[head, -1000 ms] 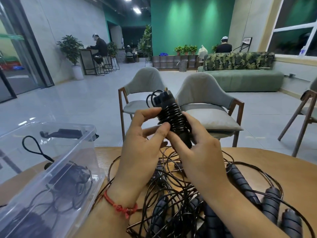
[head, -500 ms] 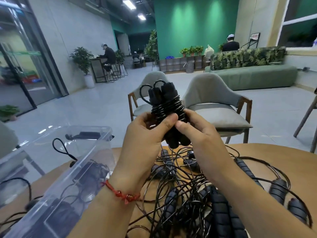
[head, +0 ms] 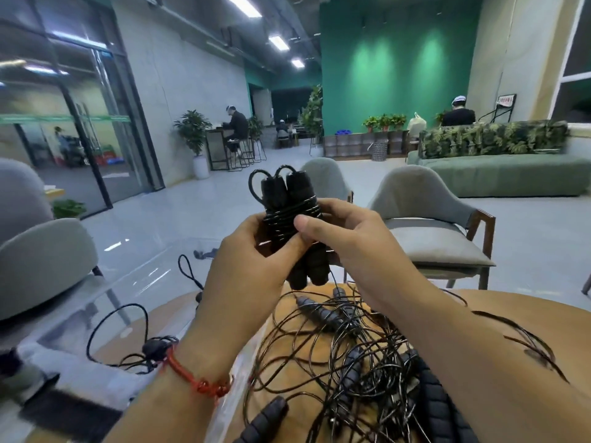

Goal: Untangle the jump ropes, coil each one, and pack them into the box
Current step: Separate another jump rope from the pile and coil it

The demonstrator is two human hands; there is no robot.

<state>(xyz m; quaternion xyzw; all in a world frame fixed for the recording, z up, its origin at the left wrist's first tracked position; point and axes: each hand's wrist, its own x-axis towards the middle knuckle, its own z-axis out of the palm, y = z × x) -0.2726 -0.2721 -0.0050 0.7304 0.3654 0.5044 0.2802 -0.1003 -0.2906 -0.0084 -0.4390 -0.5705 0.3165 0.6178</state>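
Holding the coiled rope [head: 289, 199] upright above the worktop [head: 511, 318] in the left hand [head: 256, 266], grip curled round the handles [head: 299, 187], and pinching the wound cord [head: 281, 219] with the right hand [head: 351, 244]. Probably best pressing the last turn flat while tucking the end, then lifting clear of the tangle [head: 351, 353] toward the box [head: 128, 282]

Coiled rope bundle [head: 289, 199]: middle was covered by the fingers [head: 308, 223] of the left hand [head: 249, 270] and right hand [head: 355, 251], so where the cord's end sat couldn't be told. Box [head: 80, 372] on the near left was motion-blurred, clipped by left and bottom edges; contents read only as dark smears. Tangled pile [head: 345, 343] ran off the bottom edge and under the right forearm; rope count unreadable. Table [head: 543, 314] was cut off near and right.
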